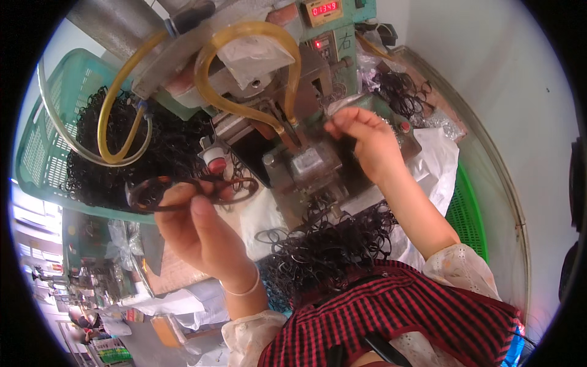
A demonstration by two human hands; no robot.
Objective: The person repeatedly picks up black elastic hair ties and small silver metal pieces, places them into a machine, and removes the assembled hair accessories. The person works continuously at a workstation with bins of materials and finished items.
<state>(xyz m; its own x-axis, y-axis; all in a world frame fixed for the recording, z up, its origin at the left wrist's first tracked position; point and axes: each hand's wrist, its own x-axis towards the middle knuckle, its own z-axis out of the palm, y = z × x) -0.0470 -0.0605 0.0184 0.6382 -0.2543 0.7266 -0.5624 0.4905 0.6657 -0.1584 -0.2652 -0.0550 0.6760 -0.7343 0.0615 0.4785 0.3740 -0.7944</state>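
Observation:
My left hand (205,235) pinches a dark brown eyeglass frame (246,191) by its middle, in front of the heap of frames at the left. Raised beside the machine, my right hand (373,144) has its thumb and forefinger pressed together; whatever they grip is too small to make out. Between the hands stands a bench machine with a metal fixture block (315,162). Two copper-coloured electrode tips (296,139) come down just behind that block, fed by yellow hoses (205,79).
A pale green basket (36,140) piled with black eyeglass frames (104,147) stands at the left. More black frames (330,244) lie at the machine's front, over my striped apron (379,306). A red-topped button (215,164) sits left of the fixture. At the right is a bright green basket (468,214).

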